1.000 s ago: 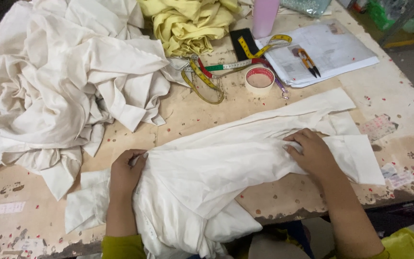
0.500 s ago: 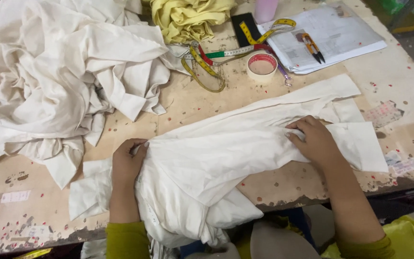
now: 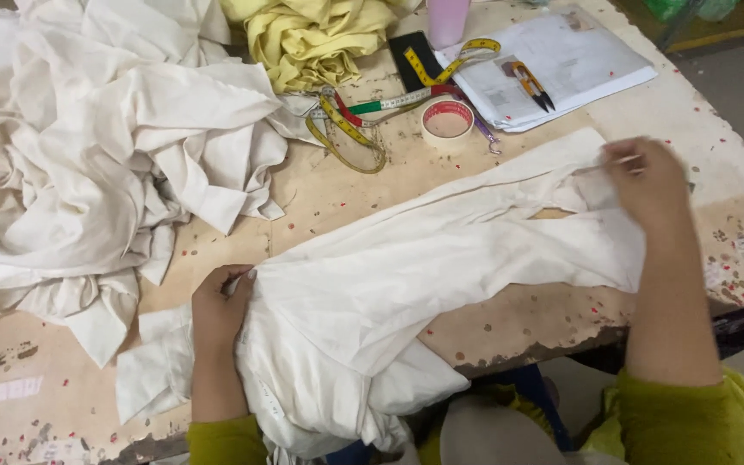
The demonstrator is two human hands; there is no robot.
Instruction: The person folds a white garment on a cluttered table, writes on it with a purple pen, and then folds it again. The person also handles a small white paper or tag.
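Worn, paint-flecked counter (image 3: 363,202). Far left: heap of white cloth (image 3: 96,164). Front centre: white garment (image 3: 424,267) spread across counter, front part hanging over edge. Left hand (image 3: 220,308) clenched on its left end; right hand (image 3: 647,182) pinching its right end. Behind: yellow cloth (image 3: 312,39), measuring tape (image 3: 363,116), tape roll (image 3: 448,123), papers (image 3: 553,65).

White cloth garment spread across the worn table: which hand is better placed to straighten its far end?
Probably the right hand: it is raised at the far end of the white cloth garment, pinching its edge, while the left hand grips bunched cloth at the near end.
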